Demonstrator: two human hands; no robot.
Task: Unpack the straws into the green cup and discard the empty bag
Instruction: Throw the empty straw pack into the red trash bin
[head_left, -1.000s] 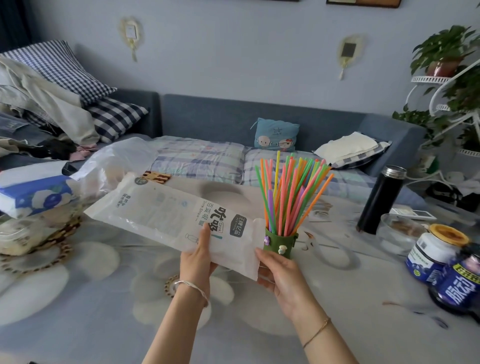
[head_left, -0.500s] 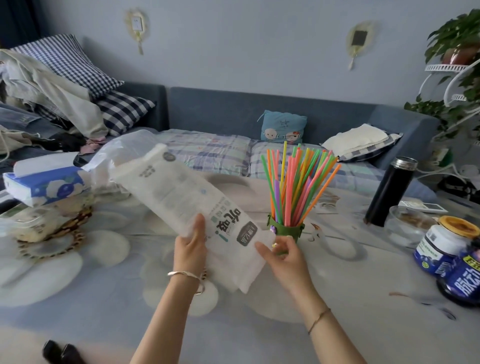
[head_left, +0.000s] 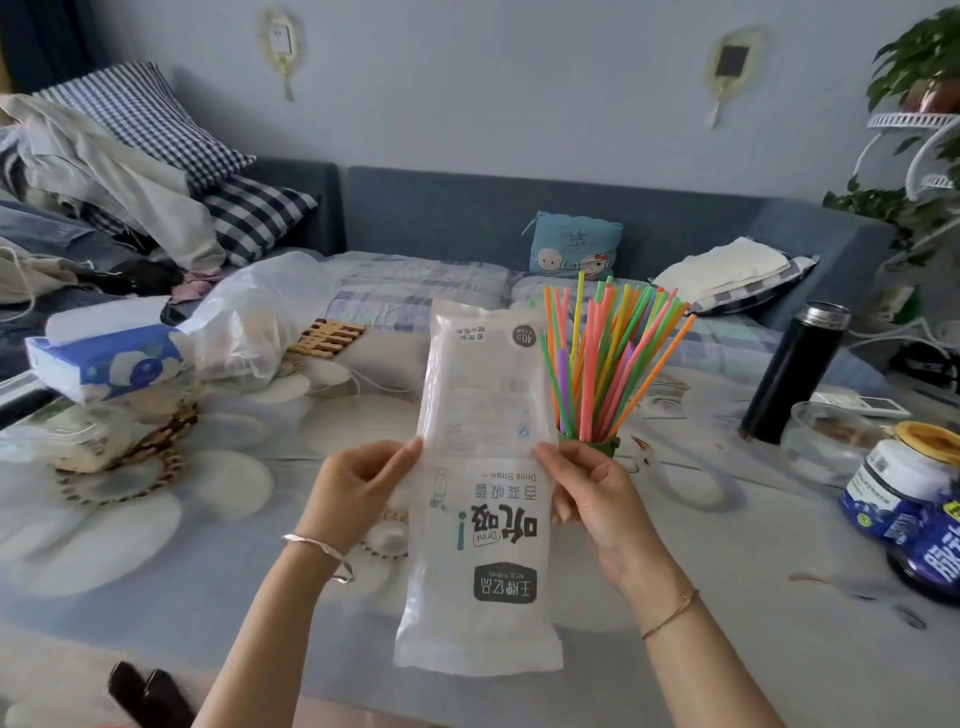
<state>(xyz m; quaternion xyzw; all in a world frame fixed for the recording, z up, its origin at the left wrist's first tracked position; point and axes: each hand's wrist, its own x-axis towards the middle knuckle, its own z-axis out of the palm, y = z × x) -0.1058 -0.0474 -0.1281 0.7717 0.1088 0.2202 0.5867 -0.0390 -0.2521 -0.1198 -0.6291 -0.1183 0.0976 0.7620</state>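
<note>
The empty white straw bag (head_left: 480, 395) hangs upright in front of me, its print upside down. My left hand (head_left: 358, 488) pinches its left edge and my right hand (head_left: 592, 499) pinches its right edge, both at about mid-height. Behind the bag's right side stands the green cup (head_left: 605, 446) on the table, mostly hidden by my right hand and the bag. Several coloured straws (head_left: 613, 358) fan up out of the cup.
A black flask (head_left: 795, 371), a glass bowl (head_left: 826, 441) and blue jars (head_left: 904, 488) stand at the right. A tissue pack (head_left: 109, 358), a clear plastic bag (head_left: 260, 322) and a food container (head_left: 78, 436) lie at the left. The floral table cover (head_left: 130, 519) spreads below; a sofa is behind.
My right hand left the cup and took the bag's right edge. The bag swung from slanting leftward to upright between both hands.
</note>
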